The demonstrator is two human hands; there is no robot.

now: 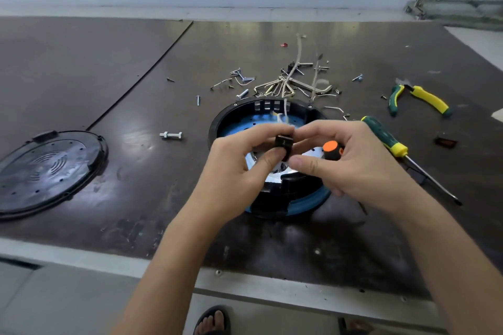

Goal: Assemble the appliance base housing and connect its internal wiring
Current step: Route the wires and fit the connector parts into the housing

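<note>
Housing (307,202) sits open at mid-tabletop, black-walled, blue-banded, bright metal inside; we judge the job about midway: our left hand (239,168) and right hand (353,163) pinch a black switch (283,143) above its wires (280,118), the right also gripping a screwdriver (330,147); cover (49,171) lies off near the left edge, screws (198,100) loose

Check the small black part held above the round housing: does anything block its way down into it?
Nothing loose does. The black part, pinched by the left hand, hangs over the open housing. Only the person's own thumbs sit below it, and the right hand also grips an orange-capped tool beside it.
</note>
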